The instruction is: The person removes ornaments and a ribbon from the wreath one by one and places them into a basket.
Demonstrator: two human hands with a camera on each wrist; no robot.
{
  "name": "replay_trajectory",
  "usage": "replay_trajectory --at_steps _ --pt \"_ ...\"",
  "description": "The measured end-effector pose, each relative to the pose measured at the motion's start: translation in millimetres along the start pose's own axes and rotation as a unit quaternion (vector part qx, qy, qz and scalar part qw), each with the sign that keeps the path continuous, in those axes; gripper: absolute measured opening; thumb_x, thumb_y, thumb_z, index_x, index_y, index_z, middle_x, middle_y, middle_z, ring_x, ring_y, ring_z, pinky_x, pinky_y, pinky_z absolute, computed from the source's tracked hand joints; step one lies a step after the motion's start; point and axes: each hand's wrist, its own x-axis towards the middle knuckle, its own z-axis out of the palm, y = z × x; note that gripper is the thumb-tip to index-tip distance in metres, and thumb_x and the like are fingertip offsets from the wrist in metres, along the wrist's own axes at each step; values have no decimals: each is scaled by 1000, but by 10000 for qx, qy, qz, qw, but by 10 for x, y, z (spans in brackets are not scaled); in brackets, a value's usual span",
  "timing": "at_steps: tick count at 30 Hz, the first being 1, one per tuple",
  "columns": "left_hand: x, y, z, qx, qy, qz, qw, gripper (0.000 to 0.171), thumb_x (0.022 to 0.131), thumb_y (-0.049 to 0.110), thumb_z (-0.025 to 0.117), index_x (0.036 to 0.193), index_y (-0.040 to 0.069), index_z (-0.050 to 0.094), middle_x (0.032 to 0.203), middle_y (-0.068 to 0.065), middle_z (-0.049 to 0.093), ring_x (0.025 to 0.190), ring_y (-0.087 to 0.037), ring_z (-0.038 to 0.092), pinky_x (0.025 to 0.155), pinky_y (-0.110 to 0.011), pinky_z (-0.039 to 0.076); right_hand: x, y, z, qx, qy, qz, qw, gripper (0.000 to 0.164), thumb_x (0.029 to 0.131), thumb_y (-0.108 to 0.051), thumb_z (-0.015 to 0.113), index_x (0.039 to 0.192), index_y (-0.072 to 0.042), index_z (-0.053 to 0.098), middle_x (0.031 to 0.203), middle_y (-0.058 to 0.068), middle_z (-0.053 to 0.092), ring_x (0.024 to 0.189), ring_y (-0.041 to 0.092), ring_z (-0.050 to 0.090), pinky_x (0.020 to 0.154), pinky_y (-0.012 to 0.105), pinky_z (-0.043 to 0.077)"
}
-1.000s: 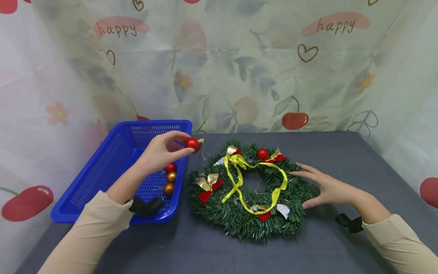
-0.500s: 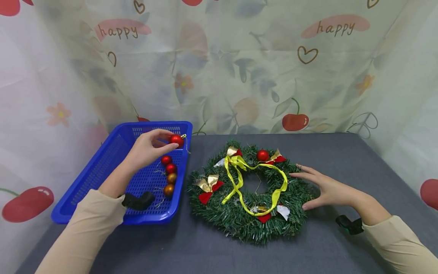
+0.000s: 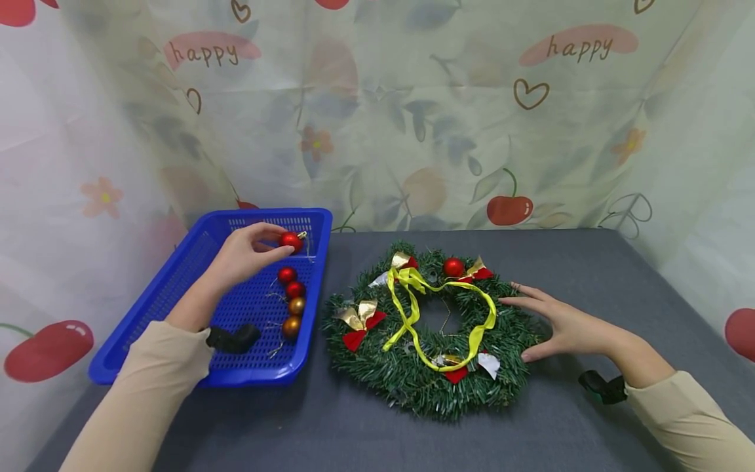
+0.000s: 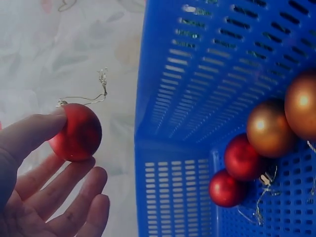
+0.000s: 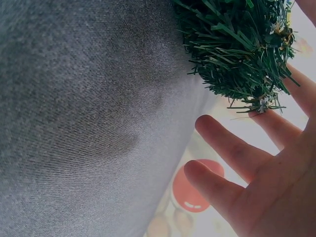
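Note:
Over the blue basket (image 3: 141, 314), my left hand (image 3: 242, 255) pinches a red Christmas bauble (image 3: 290, 242) between thumb and fingers. Its gold cap and thin hanging loop stick out, and the left wrist view shows the same red bauble (image 4: 79, 136) held above the basket's level. To the right lies a green wreath (image 3: 407, 387) with a yellow ribbon (image 3: 489, 314), red and gold bows and one red bauble (image 3: 453, 267). My right hand (image 3: 569, 328) spreads its fingers at the wreath's right edge. In the right wrist view, a fingertip meets the green needles (image 5: 237, 54).
Inside the basket, two red baubles (image 3: 295, 290) and two gold baubles (image 3: 291, 327) line up along the right wall. A grey cloth (image 3: 566, 262) covers the table. Behind it hangs a patterned curtain (image 3: 377, 164).
My left hand has carried the red bauble leftward, from beyond the basket's right rim to above its inside. The right hand and the wreath stay in place.

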Motion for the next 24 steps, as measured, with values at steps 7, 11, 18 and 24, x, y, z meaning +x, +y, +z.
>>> replay_trajectory --at_steps 7,11,18,24 --pt "26 -58 -7 59 -227 -164 9996 49 91 31 61 129 2 51 127 -24 55 113 -40 56 92 -50 47 -1 -2 -5 -12 -6 -14 10000 86 72 -46 76 142 -17 37 152 27 14 134 53 21 91 68 35" --pt "52 -92 -7 102 -267 -117 9995 48 91 30 61 127 0 52 126 -25 56 116 -39 54 92 -51 46 2 1 -4 -15 -3 -30 10000 86 72 -46 76 142 -17 38 151 28 14 134 53 21 91 68 34" --pt "121 -202 15 291 -416 -157 9986 47 91 27 60 125 -4 52 124 -28 56 118 -40 51 96 -52 42 0 -7 -5 -2 6 -6 10000 86 71 -46 76 142 -15 38 151 28 15 134 53 21 91 68 34" --pt "178 -279 63 600 -770 -172 9951 45 92 25 58 124 -7 52 125 -30 55 117 -43 51 97 -53 43 -4 -3 1 -44 23 -9 10000 86 71 -47 76 142 -17 38 151 27 15 133 53 22 91 67 36"
